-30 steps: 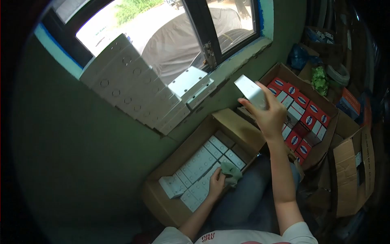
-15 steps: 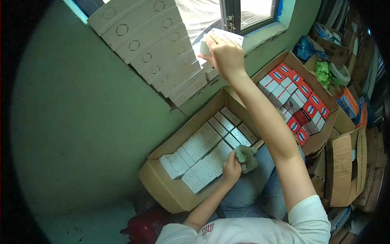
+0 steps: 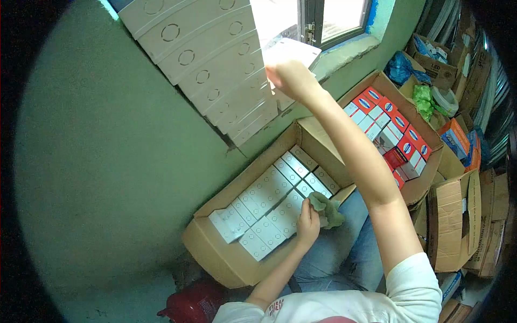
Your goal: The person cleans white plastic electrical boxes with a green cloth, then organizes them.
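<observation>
My left hand (image 3: 308,222) is closed on a crumpled grey-green cloth (image 3: 327,210), over the near edge of an open carton (image 3: 226,255). Inside that carton, white boxes (image 3: 269,231) marked with circles stand in rows. My right arm reaches up to the window, where my right hand (image 3: 293,81) is at the right side of a tall stack of white boxes (image 3: 202,59). Just beyond its knuckles lies another white box (image 3: 296,52). The right fingers are blurred and partly hidden, so their grip does not show.
To the right, a second carton (image 3: 431,180) holds red and white boxes (image 3: 396,126). Blue and green plastic bags (image 3: 423,99) lie behind it. A torn carton (image 3: 447,226) and long pale strips crowd the right side. Something red (image 3: 196,301) sits at lower left.
My right hand has drawn back and down from the top of the white box by the window. My left hand stays on the cloth. The view has shifted slightly.
</observation>
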Tool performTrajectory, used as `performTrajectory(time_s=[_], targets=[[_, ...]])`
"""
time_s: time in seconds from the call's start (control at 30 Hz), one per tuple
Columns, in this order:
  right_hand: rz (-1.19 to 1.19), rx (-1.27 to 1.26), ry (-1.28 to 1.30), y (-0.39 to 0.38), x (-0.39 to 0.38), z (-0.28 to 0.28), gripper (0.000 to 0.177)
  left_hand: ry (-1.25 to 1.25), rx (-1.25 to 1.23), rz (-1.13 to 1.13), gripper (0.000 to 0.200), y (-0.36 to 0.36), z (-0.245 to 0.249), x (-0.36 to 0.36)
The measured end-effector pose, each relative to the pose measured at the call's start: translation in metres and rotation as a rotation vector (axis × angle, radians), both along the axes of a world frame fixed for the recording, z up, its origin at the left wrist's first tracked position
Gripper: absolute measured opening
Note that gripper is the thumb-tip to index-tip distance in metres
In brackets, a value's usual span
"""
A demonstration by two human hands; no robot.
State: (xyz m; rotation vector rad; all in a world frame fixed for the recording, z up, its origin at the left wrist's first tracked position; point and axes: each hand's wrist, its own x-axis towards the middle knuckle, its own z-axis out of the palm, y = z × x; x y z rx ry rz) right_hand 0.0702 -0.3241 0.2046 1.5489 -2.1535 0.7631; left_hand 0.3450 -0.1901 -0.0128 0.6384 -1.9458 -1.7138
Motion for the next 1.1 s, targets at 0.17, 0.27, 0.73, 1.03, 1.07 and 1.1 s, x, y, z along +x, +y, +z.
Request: performTrajectory(time_s=[0.17,0.27,0.73,1.03,1.07,1.1], targets=[[-0.303,-0.846,-0.151,-0.001,-0.042,-0.01,0.04,-0.001,0.111,0.001,0.032,-0.004,0.002,-0.002],[-0.516,-0.888,-0.644,-0.01,-0.061,-0.026,0.057,-0.006,0.266,-0.052,0.033,-0.004,-0.018,0.003],[-0.462,-0.337,-0.645,-0.059,-0.085,-0.026,0.057,-0.115,0.114,-0.095,0.036,-0.006,0.004,-0.009],[0.083,-0.497,-1.276,-0.075,-0.115,-0.028,0.069,0.109,-0.007,-0.045,0.035,-0.056,0.049,-0.117],[0.122,-0.496,-1.321,-0.07,-0.11,-0.021,0.069,0.146,0.214,-0.083,0.039,-0.069,0.058,-0.142],[0.127,-0.506,-1.343,-0.07,-0.111,-0.021,0.066,0.136,0.309,-0.084,0.044,-0.077,0.086,-0.157]])
